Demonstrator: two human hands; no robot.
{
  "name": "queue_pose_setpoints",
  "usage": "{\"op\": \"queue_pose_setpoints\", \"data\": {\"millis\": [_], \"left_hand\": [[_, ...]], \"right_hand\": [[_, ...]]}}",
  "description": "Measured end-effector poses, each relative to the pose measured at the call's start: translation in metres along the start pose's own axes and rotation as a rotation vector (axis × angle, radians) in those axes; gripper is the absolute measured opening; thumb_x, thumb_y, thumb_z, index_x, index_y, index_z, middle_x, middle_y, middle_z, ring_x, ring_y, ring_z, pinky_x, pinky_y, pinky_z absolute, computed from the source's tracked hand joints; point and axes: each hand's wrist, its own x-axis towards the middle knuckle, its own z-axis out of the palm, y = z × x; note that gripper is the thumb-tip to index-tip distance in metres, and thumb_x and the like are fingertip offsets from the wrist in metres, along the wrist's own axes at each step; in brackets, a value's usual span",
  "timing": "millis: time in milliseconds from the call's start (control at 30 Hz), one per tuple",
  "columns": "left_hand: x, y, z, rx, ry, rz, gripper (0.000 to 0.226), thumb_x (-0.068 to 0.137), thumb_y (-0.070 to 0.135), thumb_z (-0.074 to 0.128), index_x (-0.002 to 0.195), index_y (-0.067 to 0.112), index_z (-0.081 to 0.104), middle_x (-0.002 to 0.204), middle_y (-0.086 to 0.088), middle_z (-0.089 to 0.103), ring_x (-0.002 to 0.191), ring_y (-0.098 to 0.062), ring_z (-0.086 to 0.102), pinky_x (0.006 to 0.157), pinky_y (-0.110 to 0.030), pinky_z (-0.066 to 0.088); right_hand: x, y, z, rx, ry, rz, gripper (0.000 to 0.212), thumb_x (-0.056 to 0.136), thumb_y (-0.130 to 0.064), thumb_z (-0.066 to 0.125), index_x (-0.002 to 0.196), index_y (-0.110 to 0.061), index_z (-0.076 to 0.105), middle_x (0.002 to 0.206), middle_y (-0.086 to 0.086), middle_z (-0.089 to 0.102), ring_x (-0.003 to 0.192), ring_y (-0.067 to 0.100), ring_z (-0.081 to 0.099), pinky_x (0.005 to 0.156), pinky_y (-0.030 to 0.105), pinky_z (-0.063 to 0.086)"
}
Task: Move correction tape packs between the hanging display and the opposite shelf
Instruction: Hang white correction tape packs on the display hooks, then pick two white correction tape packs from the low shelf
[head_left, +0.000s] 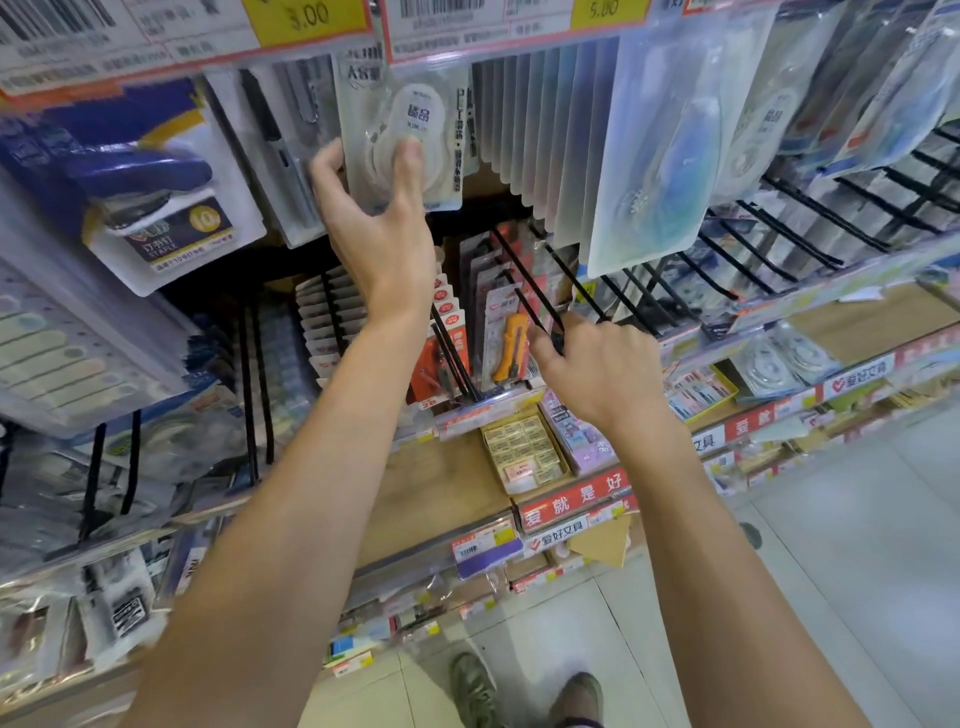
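— Clear plastic, white inside: the blister-carded correction tape pack (402, 140) hangs at the front of its peg, and our left hand (382, 228) pinches it, thumb at one edge, fingers across the face, likely to slide it off.

— And our right hand (597, 364)?

— Curled around a black wire hook (524, 283) lower down, probably steadying us.

The price labels (306, 18) are cut by the top edge, the hanging packs (670, 156) at upper right are smeared with blur — their print unreadable — and the left hand (379, 218) hides the correction tape pack's (410, 119) lower part.
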Motion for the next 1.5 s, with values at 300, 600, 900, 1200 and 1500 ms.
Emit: {"op": "queue_pose_setpoints", "data": {"millis": [300,600,900,1200,1500], "left_hand": [[-0.009,0.018,0.0,0.067,-0.071,-0.081,0.032,0.087,0.045,0.069,0.1,0.031,0.044,0.12,-0.006,0.061,0.095,-0.026,0.072,0.05,-0.03,0.056],[-0.038,0.019,-0.034,0.468,-0.115,-0.124,0.065,0.084,0.044,0.067,0.137,0.022,0.039,0.138,0.003,0.049,0.124,-0.017,0.055,0.103,-0.043,0.05],[-0.161,0.057,-0.074,1.011,-0.314,0.161,0.037,0.098,0.03,0.058,0.132,0.017,0.054,0.106,0.004,0.065,0.096,-0.016,0.06,0.082,-0.03,0.044],[-0.263,0.056,-0.029,1.549,-0.895,0.297,0.036,0.1,0.035,0.05,0.128,0.014,0.056,0.119,-0.012,0.065,0.109,-0.036,0.063,0.077,-0.04,0.049],[-0.324,0.02,0.069,1.628,-1.475,0.31,0.049,0.099,0.047,0.048,0.14,0.021,0.047,0.124,-0.011,0.058,0.103,-0.031,0.061,0.078,-0.035,0.051]], "right_hand": [[-0.002,-0.001,-0.008,0.017,-0.017,-0.007,0.055,0.105,-0.049,0.031,0.1,-0.004,0.062,0.096,0.021,0.07,0.093,0.038,0.065,0.066,0.036,0.033],[-0.014,0.007,-0.016,0.07,-0.068,-0.04,0.068,0.104,-0.058,0.023,0.109,-0.003,0.062,0.097,0.02,0.07,0.102,0.037,0.063,0.097,0.045,0.037],[-0.075,0.046,-0.017,0.132,0.059,-0.213,0.068,0.097,-0.047,0.046,0.144,0.002,0.045,0.149,0.022,0.047,0.141,0.039,0.04,0.115,0.056,0.033],[-0.16,0.129,-0.045,0.11,-0.112,-0.12,0.053,0.098,-0.035,0.053,0.143,-0.007,0.043,0.138,0.015,0.053,0.129,0.035,0.048,0.105,0.045,0.039],[-0.211,0.229,-0.051,0.188,-0.35,0.229,0.038,0.099,-0.039,0.053,0.124,-0.012,0.053,0.126,0.012,0.06,0.113,0.034,0.059,0.084,0.04,0.048]]}}
